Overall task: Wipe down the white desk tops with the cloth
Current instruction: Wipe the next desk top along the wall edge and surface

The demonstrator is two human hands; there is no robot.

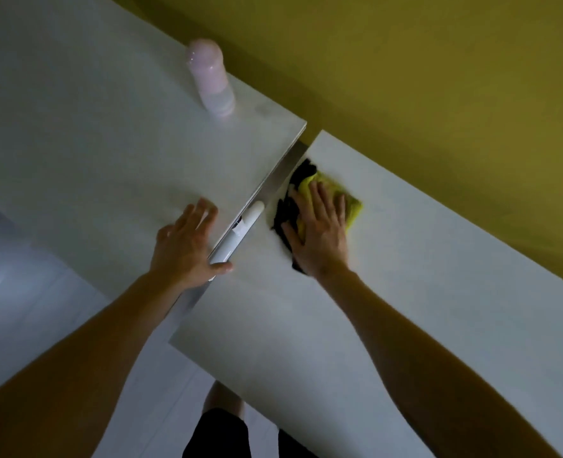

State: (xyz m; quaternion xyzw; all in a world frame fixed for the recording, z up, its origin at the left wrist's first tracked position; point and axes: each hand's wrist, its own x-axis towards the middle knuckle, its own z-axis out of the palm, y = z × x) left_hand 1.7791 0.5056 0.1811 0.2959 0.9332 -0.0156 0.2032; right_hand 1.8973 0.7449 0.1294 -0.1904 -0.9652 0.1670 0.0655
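Note:
Two white desk tops meet at a narrow gap: the left desk (101, 153) and the right desk (422, 276). A yellow and black cloth (353, 201) lies on the right desk close to the gap. My right hand (321, 231) presses flat on the cloth with fingers spread. My left hand (187, 244) rests flat on the left desk at its edge, its thumb reaching over the gap.
A pale pink bottle (210, 79) stands on the left desk near the yellow-green wall (438, 77). A white tube-like object (243, 228) sits in the gap between the desks. Light floor (15, 292) shows at lower left.

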